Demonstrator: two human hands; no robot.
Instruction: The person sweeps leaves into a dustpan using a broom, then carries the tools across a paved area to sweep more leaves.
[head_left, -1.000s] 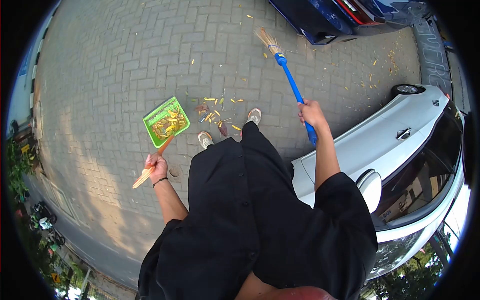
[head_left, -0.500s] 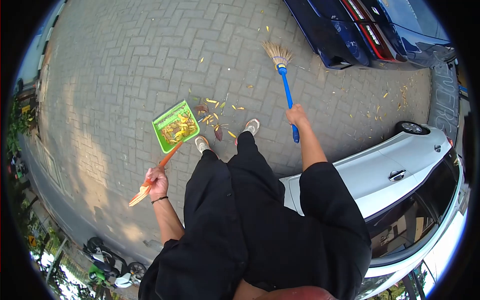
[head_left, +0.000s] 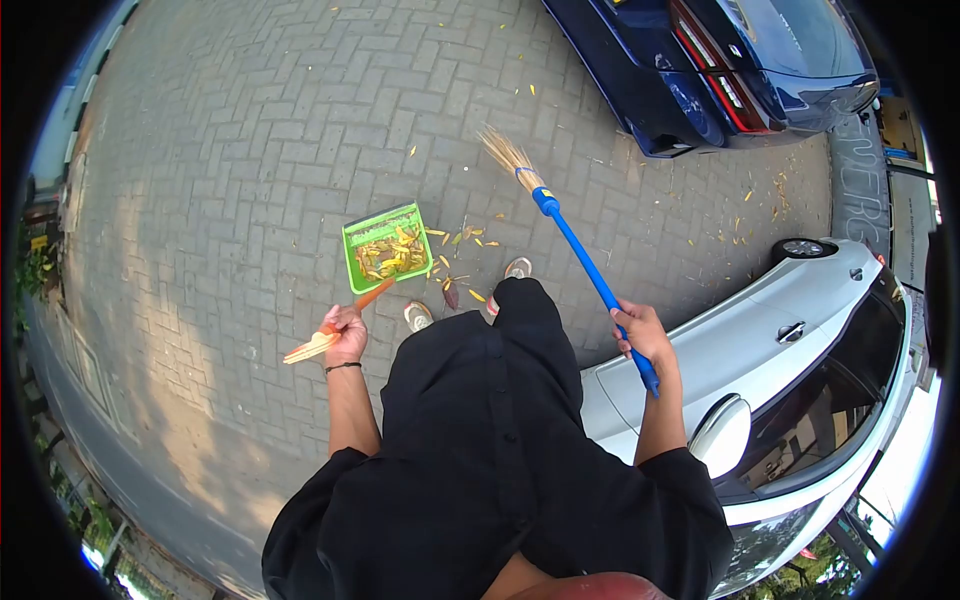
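My left hand (head_left: 346, 332) is closed around the orange handle of a green dustpan (head_left: 426, 247), out ahead of me at the left. Yellow and brown leaves (head_left: 385, 258) lie inside its pan. My right hand (head_left: 641, 332) grips the blue handle of a broom (head_left: 585, 258) near its end. The straw bristles (head_left: 509, 155) point forward and to the left, beyond the dustpan. Between the pan and my right shoe (head_left: 518, 268), loose yellow leaves (head_left: 467, 235) and a dark brown leaf (head_left: 451, 296) are scattered on the pavers.
Grey paving blocks (head_left: 270, 170) cover the ground. A dark blue car (head_left: 690, 70) stands ahead at the right, and a white car (head_left: 740, 320) is close beside me on the right. More fallen leaves (head_left: 740, 225) lie between the cars.
My right hand has drawn back toward me with the broom, and the bristles have swung left. The dustpan has shifted right and turned slightly; it overlaps some leaves that lay beside it.
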